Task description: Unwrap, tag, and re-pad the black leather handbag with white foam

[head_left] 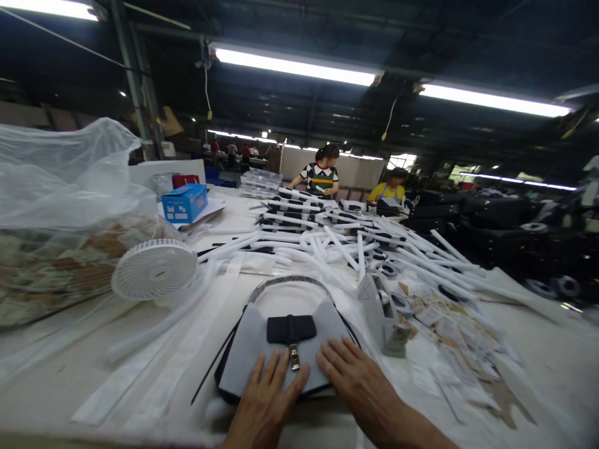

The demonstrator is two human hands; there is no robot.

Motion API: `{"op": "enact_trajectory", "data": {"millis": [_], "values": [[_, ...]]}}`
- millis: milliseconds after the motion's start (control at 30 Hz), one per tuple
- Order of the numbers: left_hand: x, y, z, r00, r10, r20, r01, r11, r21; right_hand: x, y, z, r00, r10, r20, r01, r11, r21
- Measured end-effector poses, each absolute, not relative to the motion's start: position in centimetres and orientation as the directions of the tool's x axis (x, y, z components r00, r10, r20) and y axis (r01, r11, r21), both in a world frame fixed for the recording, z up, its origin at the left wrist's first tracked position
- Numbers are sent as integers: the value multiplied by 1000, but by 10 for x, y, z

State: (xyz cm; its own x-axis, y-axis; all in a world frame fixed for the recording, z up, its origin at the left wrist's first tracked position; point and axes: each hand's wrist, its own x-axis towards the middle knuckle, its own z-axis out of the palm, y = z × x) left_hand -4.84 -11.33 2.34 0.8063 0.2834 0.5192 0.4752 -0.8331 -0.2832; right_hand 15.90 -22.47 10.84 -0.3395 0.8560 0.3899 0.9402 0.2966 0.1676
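A black handbag (228, 375) lies on the table in front of me, its front covered by a pale grey sheet (248, 337). A dark flap with a strap (291, 328) and a gold clasp (294, 358) show at the middle of the sheet. The bag's handle (290, 280), which looks wrapped in clear film, arches away from me. My left hand (269, 393) rests flat on the lower front of the sheet, left of the clasp. To the right of the clasp, my right hand (353, 377) lies on the sheet with fingers stretched out. Both palms hide the bag's near edge.
A tape dispenser (381, 315) stands right of the bag, near scattered paper and plastic scraps (458, 330). Leftward are a white fan (155, 269), a blue box (184, 203) and a big clear plastic bag (65, 187). White wrapped strips (322, 243) pile up behind. Two people sit beyond.
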Motion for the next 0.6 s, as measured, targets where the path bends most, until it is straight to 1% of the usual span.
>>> {"op": "enact_trajectory", "data": {"millis": [133, 233, 367, 467, 533, 600], "values": [[-53, -115, 29, 792, 252, 556, 469, -834, -290, 179, -240, 86, -404, 841, 361, 913, 350, 208], [-54, -116, 26, 786, 222, 577, 453, -841, -294, 180, -247, 73, -405, 834, 376, 910, 327, 255], [-52, -115, 23, 823, 217, 526, 441, -827, -349, 180, -246, 57, -373, 817, 439, 921, 270, 280], [-50, -112, 29, 859, 176, 482, 394, -826, -402, 178, -244, 51, -378, 786, 489, 920, 262, 291], [-49, -111, 36, 880, 135, 456, 349, -835, -425, 175, -245, 51, -347, 796, 496, 933, 236, 273], [-49, -110, 45, 895, 127, 428, 317, -856, -409, 170, -247, 54, -304, 821, 483, 948, 210, 240]]}}
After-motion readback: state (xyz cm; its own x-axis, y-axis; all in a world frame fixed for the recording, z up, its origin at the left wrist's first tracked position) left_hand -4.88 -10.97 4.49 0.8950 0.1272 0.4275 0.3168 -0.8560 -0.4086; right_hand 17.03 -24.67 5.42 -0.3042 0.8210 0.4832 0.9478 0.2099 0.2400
